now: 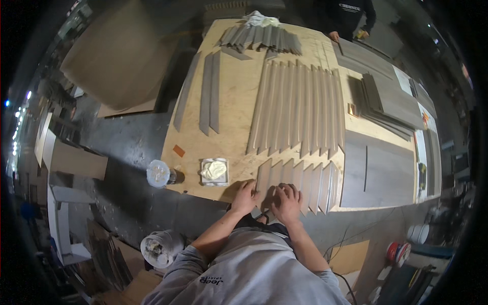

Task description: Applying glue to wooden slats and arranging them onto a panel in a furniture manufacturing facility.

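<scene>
At the near edge of the table lies a row of short wood-look strips (306, 184) with slanted ends, set side by side. My left hand (245, 198) is at the left edge of the leftmost short strip (263, 179), its fingers bent against it. Close by on the right, my right hand (287, 204) curls its fingers over the near part of the same row; the fingertips are partly hidden. Beyond them, a block of longer strips (297, 109) with slanted ends lies side by side.
A white tray with a pale cloth (214, 171) and an orange piece (179, 151) lie left of my hands. A lidded container (158, 173) stands by the table corner. Grey panels (378, 170) cover the right side. Another person (351, 15) stands at the far right.
</scene>
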Motion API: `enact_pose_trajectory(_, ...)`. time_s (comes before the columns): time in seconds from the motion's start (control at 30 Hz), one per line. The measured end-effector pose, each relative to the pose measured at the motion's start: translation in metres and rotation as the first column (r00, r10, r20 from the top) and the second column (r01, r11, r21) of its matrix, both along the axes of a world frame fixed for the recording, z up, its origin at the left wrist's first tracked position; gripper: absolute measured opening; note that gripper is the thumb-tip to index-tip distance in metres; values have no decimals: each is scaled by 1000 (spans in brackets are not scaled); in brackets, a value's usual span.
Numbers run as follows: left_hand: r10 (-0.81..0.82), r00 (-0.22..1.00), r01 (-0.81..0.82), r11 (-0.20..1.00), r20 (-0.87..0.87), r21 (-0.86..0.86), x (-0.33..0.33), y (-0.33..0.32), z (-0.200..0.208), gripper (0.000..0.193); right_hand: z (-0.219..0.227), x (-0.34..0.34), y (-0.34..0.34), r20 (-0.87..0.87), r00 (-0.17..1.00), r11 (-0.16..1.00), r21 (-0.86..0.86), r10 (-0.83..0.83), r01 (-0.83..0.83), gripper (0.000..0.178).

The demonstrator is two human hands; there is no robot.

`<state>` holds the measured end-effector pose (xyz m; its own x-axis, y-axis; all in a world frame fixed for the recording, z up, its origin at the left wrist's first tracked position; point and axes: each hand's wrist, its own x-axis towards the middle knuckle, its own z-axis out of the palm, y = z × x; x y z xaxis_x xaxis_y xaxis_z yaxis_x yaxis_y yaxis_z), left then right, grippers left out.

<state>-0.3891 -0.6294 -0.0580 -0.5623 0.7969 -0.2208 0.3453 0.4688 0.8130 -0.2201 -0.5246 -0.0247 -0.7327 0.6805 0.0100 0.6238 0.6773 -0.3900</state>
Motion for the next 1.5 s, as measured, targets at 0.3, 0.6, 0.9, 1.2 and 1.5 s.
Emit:
enact_pose_trajectory(0.3, 58, 993, -81, 969, 100, 235, -82, -25, 57, 20, 38, -84, -23, -151, 987, 982, -187, -48, 20, 35)
enact_pose_trajectory(0.6, 333, 935, -347, 930, 125, 121, -126, -116, 29, 14, -2, -209, -52, -47, 995, 967, -234, 89, -98, 32)
enact_pose_trajectory(0.9, 326, 945, -323, 944, -31, 73, -138, -125, 39, 33, 21, -213, -46, -335, 930, 812, -578, -153, -74, 17)
enact_pose_trajectory(1.2, -203, 862, 95, 964, 463, 246, -143, -33, 103, 110, 96, -151, -12, -524, 721, 374, -846, -453, -380, 11)
enact_pose_trajectory(1.5, -469, 593, 151, 863, 655, 482, -83, 25, 121, 78, 96, -87, -3, -493, 186, 220, -652, -850, -726, 32)
